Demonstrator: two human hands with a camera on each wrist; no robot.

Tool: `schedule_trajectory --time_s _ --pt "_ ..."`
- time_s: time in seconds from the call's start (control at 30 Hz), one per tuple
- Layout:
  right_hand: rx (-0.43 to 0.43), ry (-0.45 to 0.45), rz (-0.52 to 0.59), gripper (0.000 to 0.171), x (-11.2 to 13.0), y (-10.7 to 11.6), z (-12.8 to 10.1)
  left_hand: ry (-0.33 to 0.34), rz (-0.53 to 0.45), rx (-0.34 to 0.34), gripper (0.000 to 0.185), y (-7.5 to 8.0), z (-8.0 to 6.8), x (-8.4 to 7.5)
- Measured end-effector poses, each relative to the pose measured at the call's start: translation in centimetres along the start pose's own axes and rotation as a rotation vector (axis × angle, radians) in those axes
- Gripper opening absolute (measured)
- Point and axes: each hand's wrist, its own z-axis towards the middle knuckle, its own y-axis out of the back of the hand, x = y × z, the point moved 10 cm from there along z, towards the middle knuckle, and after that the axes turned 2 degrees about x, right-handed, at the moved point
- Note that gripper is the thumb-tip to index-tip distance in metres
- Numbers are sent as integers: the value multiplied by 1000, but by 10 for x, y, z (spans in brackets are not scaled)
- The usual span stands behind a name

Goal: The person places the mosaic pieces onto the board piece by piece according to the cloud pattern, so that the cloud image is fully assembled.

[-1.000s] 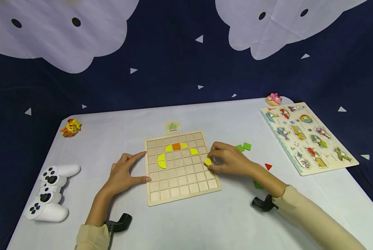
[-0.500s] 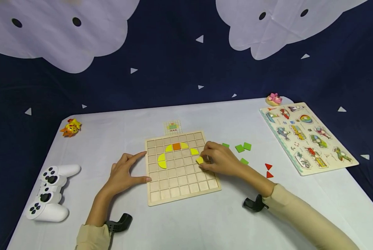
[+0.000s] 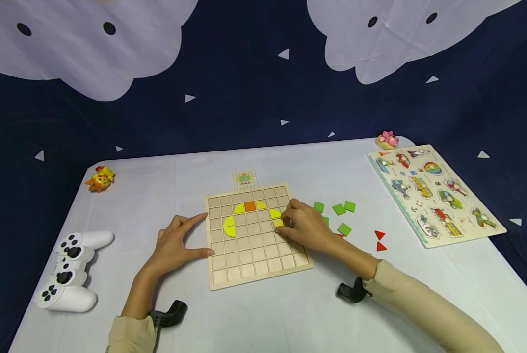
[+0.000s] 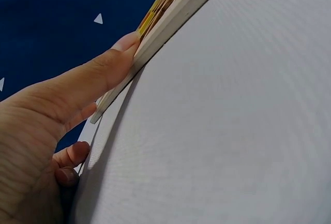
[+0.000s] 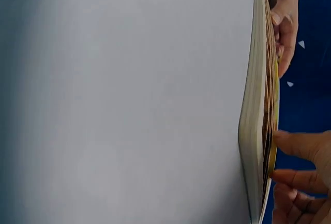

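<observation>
A wooden grid board (image 3: 251, 257) lies mid-table with several yellow curved pieces (image 3: 229, 226) and an orange square (image 3: 250, 206) set in its upper rows. My right hand (image 3: 284, 224) rests over the board's right side and pinches a small yellow piece (image 3: 278, 223), low on a cell just below another yellow piece. My left hand (image 3: 203, 234) lies flat on the table, with straight index finger and thumb against the board's left edge. In the left wrist view a finger (image 4: 103, 74) touches the board's side (image 4: 170, 22). The right wrist view shows the board edge-on (image 5: 253, 131).
Loose green squares (image 3: 339, 209) and red triangles (image 3: 380, 235) lie right of the board. A small pattern card (image 3: 244, 179) sits behind it. A white game controller (image 3: 69, 272) lies front left, a vehicle puzzle (image 3: 435, 193) right, a lion toy (image 3: 99, 180) and pink toy (image 3: 387, 140) at the back.
My right hand has carried the yellow piece leftward from the board's right edge onto the grid, uncovering more green squares. The left hand has not moved.
</observation>
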Motion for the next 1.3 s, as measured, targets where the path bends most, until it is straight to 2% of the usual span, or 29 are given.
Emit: schedule_trajectory --time_s 0.37,0.63,0.9,1.1,1.3 --pt "-66 -151 47 25 -1 -1 -1 -4 0 -2 97 0 0 0" --pt "-80 -219 112 20 -3 -1 -2 -14 -1 -4 97 0 0 -2" --pt "-76 -236 174 15 -3 -5 -3 -20 -5 -5 96 1 -1 -1" --pt "-90 -233 169 15 -3 -4 -4 -20 -15 1 96 1 -2 -1" --pt "-55 -259 155 19 -7 -2 -7 -23 -14 0 96 1 -1 -2"
